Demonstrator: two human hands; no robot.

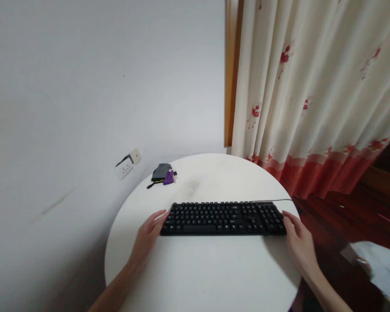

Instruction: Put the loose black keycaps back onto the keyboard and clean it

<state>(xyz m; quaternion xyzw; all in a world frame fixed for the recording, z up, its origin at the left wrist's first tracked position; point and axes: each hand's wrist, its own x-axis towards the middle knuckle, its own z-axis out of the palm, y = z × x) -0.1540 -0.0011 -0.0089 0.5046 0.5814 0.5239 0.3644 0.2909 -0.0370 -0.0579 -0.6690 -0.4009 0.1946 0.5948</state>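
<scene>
A black keyboard lies flat on a round white table, its cable running off the right rim. My left hand rests against the keyboard's left end, fingers stretched along its edge. At the keyboard's right end my right hand touches the edge with its fingers extended. Neither hand wraps round the keyboard as far as I can see.
A small grey pouch with a purple item sits at the table's far left edge. A wall socket is on the white wall behind. A flowered curtain hangs at the right above a dark wooden floor.
</scene>
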